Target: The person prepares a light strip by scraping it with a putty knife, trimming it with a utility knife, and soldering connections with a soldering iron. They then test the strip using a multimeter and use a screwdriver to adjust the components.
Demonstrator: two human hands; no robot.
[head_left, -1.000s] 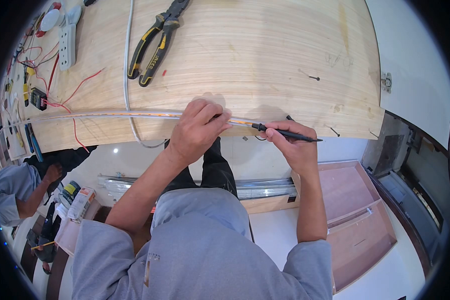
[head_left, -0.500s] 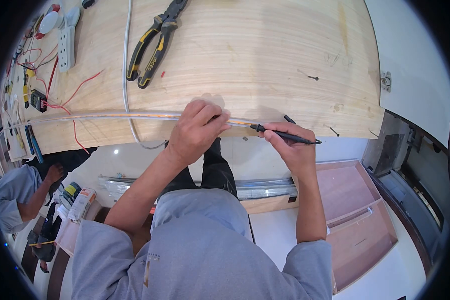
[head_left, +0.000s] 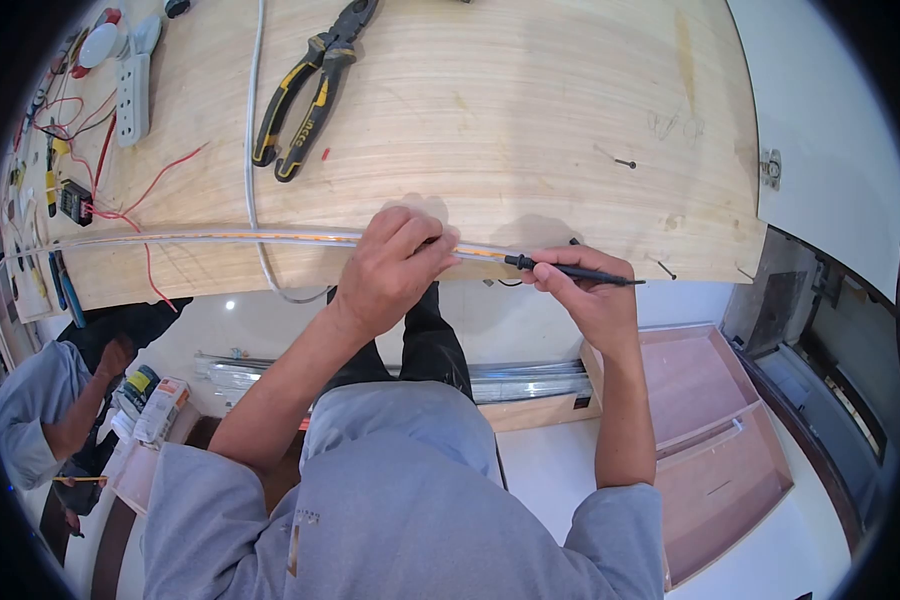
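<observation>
A clear LED strip with an orange core runs along the front of the wooden table from the left. My left hand is closed in a pinch on the strip near its right end. In my right hand is a slim black connector, its narrow tip meeting the strip's end. Part of the connector is hidden by my fingers. Beyond my left hand lie combination pliers with black and yellow handles, their jaws pointing away. A small red piece is beside the handles.
On the wooden tabletop, a white cable crosses under the strip. Further left are a white power strip, red wires and a small black device. Screws lie at right. Another person is at lower left.
My right hand and the black connector have shifted slightly right and down. My left hand keeps its pinch on the strip. At lower left, the other person's arm has moved a little.
</observation>
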